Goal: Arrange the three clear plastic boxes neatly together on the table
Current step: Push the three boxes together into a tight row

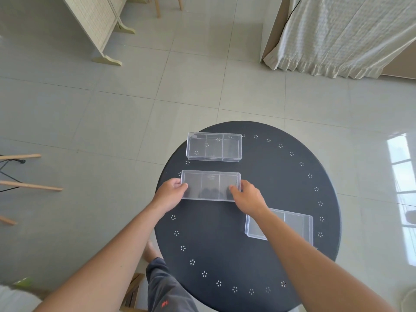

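Observation:
Three clear plastic boxes with inner dividers are on a round black table point(247, 255). The far box point(213, 146) rests near the table's back left edge. In front of it is the middle box point(210, 183), gripped at its two short ends: my left hand point(171, 192) holds the left end and my right hand point(247, 197) the right end. I cannot tell whether this box touches the table. The third box point(295, 224) lies at the right, apart from the others, partly hidden by my right forearm.
The table has a ring of small white flower marks near its rim. Around it is a tiled floor. A folding screen point(96, 25) stands at the back left, a curtain point(337, 37) at the back right, and wooden chair legs point(29, 185) at the left.

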